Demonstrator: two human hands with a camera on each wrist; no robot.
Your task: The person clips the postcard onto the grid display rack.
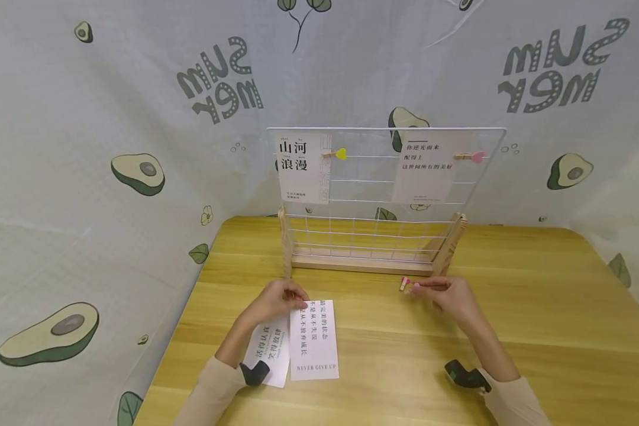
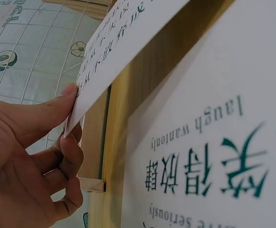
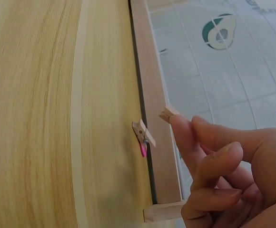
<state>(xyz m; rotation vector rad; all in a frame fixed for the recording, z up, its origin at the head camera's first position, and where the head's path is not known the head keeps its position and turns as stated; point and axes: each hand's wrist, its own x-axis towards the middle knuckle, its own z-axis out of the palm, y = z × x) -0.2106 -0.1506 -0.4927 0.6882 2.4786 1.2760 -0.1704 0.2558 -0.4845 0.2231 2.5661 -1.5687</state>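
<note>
My left hand (image 1: 277, 300) pinches the top left corner of a white card (image 1: 315, 346) printed with "NEVER GIVE UP", between thumb and fingers. In the left wrist view that card is tilted up off the table. Partly under my left wrist lies a second white card (image 1: 268, 349), whose print includes "laugh wantonly". At the foot of the rack, my right hand (image 1: 452, 296) holds a small wooden clothespin (image 3: 167, 113) between thumb and forefinger; the fingers cover most of it. Close by on the table is another clothespin (image 1: 403, 285) with a pink piece on it.
A white wire grid rack on a wooden base (image 1: 362, 262) stands at the back. Clipped to it are a left card (image 1: 303, 183) with a yellow-heart clothespin (image 1: 341, 154) and a right card (image 1: 423, 177) with a pink-heart clothespin (image 1: 477, 157). A printed cloth hangs behind.
</note>
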